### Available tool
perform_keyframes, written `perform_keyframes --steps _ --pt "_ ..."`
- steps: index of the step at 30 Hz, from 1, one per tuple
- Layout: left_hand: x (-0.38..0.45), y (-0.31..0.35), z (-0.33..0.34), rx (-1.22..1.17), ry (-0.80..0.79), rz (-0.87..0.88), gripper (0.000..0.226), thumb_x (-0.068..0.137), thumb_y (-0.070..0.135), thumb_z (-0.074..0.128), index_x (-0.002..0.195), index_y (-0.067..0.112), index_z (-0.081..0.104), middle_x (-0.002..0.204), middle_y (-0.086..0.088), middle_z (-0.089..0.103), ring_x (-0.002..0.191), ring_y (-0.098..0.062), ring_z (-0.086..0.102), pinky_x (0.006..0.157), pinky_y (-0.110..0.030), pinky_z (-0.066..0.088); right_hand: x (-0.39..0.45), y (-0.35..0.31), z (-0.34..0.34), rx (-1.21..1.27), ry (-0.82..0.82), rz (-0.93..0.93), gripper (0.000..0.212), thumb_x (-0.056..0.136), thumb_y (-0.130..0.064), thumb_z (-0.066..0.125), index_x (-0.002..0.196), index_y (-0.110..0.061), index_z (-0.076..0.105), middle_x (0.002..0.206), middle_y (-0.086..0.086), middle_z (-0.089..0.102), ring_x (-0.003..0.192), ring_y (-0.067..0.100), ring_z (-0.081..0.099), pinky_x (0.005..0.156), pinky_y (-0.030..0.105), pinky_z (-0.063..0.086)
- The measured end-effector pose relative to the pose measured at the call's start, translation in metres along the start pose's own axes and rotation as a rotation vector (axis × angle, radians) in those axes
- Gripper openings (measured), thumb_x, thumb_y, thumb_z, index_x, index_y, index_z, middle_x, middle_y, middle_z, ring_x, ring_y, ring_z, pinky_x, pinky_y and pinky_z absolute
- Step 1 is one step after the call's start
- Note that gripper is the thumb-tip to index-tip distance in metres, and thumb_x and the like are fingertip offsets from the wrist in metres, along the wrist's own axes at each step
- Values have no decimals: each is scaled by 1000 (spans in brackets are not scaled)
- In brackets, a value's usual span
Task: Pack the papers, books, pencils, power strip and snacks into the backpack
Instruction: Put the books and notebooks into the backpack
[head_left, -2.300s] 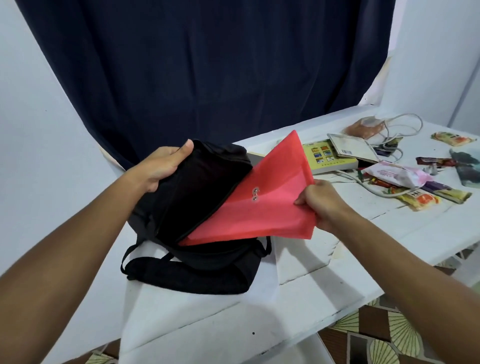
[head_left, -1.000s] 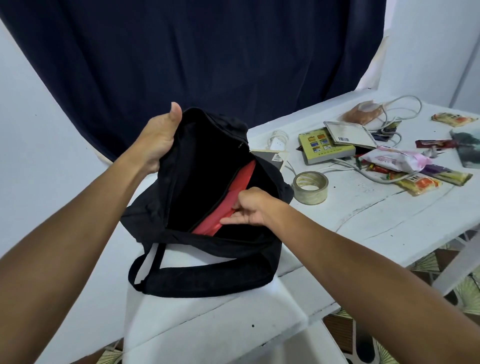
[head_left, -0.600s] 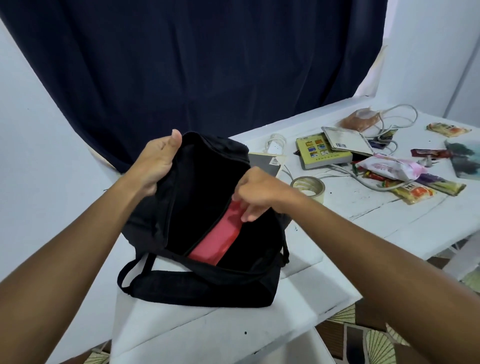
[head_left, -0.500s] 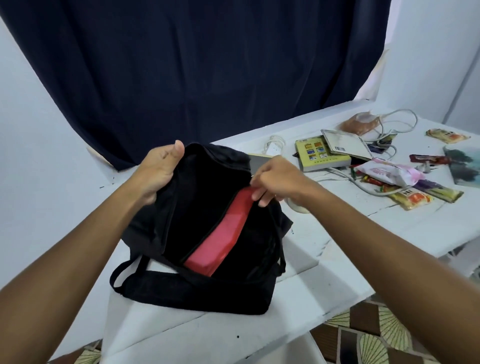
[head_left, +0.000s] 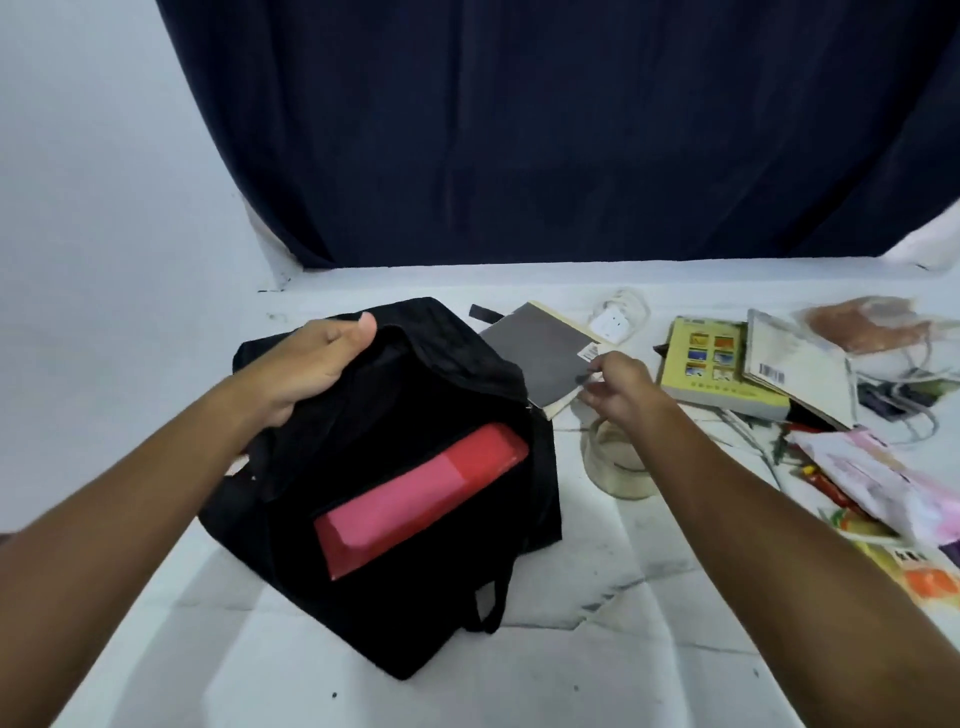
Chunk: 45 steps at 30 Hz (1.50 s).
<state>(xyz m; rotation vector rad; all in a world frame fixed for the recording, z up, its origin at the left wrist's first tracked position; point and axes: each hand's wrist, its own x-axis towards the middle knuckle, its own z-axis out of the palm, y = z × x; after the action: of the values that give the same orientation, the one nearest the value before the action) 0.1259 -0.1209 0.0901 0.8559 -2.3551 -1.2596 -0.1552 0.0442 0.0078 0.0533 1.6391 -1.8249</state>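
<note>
On the left, my left hand clenches the far flap of the black backpack, thumb over the rim and fingers curled under the fabric. I judge I hold it this way to keep the mouth propped open so the next item can slide in without a fight. Inside the opening the red folder lies slanted, mostly swallowed by the bag; only its upper band shows, so I count the papers as packed.

Just right of the backpack, my right hand reaches to the near right corner of the grey book, which lies flat on the white table, partly tucked behind the bag. The fingertips seem to pinch that corner by its barcode label, but motion blur leaves me unable to say for sure whether they have closed on it or only touch it. Below my wrist sits a roll of tape, half hidden by the forearm.

Further right, the yellow book lies under a pale book, with the white power strip far behind and its cable trailing off. The snack packets at the right edge are cut off and smeared. I see no pencils clearly.
</note>
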Motion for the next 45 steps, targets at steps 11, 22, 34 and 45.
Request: perform_keyframes --steps 11,22,34,45 --pt "22 40 -32 154 283 7 64 81 61 65 91 -3 65 73 -2 65 62 -10 60 60 -21 46 38 28 46 -115 -64 152 14 88 2 59 80 -8 56 76 8 54 60 17 51 39 28 50" --pt "57 30 -51 30 216 -85 91 69 75 64 107 -8 64 102 -20 71 88 -25 70 90 -43 54 -17 -41 17 343 169 -435 25 83 6 34 75 -16 43 78 8 51 66 22 52 49 27 45" --pt "94 8 -42 -29 206 -117 69 88 56 61 104 -11 65 100 -20 71 81 -21 65 72 -27 53 -109 -53 -32 112 -639 -87 32 47 -10 64 76 -5 77 75 10 73 63 19 71 52 25 57" --pt "69 -27 -18 387 466 551 21 95 25 59 94 10 44 89 -6 51 71 -15 45 65 -24 39 -51 31 -15 111 -543 73 35 61 -3 66 95 -2 71 87 16 72 66 22 71 63 35 59"
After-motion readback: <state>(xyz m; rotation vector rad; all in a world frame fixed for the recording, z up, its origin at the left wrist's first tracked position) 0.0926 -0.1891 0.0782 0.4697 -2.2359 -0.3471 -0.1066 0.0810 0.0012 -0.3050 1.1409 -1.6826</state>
